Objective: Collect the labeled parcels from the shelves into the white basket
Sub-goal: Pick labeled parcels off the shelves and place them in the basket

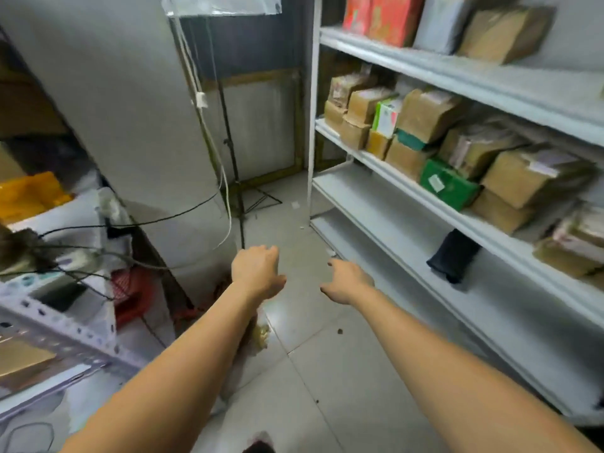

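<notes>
The person is reaching both bare arms forward and downward, side by side. The left forearm point(183, 354) is stretching out from the lower left, and the left hand point(258, 273) is hanging with its back toward the camera, its fingers point(261, 250) bending loosely downward and holding nothing. The right forearm point(434, 361) is extending from the lower right, and the right hand point(347, 282) is hanging near the left one without touching it, thumb turning inward, fingers loosely curling and gripping nothing.
</notes>
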